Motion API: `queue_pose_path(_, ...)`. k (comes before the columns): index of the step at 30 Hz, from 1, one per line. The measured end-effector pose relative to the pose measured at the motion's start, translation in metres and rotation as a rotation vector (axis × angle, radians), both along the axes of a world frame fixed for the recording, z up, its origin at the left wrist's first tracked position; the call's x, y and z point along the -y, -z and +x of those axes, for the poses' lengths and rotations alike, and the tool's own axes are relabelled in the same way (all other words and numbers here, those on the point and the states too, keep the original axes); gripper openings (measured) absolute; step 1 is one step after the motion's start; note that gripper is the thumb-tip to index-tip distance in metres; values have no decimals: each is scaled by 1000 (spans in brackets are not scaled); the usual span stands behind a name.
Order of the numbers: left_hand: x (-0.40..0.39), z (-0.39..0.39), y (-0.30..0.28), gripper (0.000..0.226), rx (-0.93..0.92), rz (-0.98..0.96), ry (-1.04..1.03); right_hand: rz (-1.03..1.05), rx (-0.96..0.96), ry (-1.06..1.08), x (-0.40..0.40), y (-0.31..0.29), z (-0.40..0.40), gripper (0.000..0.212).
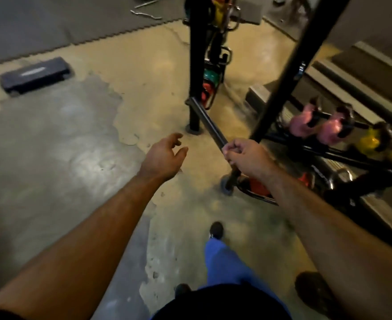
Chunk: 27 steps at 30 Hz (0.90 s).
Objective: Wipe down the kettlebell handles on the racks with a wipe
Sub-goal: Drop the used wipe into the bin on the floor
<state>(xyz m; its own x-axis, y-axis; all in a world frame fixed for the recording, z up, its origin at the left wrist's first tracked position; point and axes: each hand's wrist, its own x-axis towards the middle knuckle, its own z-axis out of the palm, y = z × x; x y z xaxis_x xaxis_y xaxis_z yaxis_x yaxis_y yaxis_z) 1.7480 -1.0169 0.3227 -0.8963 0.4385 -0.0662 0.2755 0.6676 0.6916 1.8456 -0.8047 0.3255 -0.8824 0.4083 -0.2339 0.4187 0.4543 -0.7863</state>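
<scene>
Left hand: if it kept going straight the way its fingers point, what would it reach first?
Probably the foot of the black rack post. The left hand is open, fingers aimed up and right toward it, with bare floor between; depth is hard to judge.

A worn concrete floor (158, 65) filled most of the frame, tan with a large grey patch at the left. A dark step platform (35, 75) lay flat on it at the upper left. Dark foam matting (51, 19) covered the top left corner. The black rack (289, 72) stood on the floor at the right, its shelves carrying pink kettlebells (315, 125) and yellow kettlebells (379, 144).
</scene>
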Motion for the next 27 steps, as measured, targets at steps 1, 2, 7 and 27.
queue_pose_path(1,10,-15,2,46,7,-8,-24,12,10,-37,6,3,-22,7)
queue_pose_path(2,18,-30,6,45,11,-11,-47,21,18,-75,11,5,-44,7)
queue_pose_path(7,43,-119,32,44,28,-64,-122,32,32,-188,30,34,-157,7)
queue_pose_path(27,60,-593,79,45,286,-19,-297,-48,207,-321,57,102,-681,19)
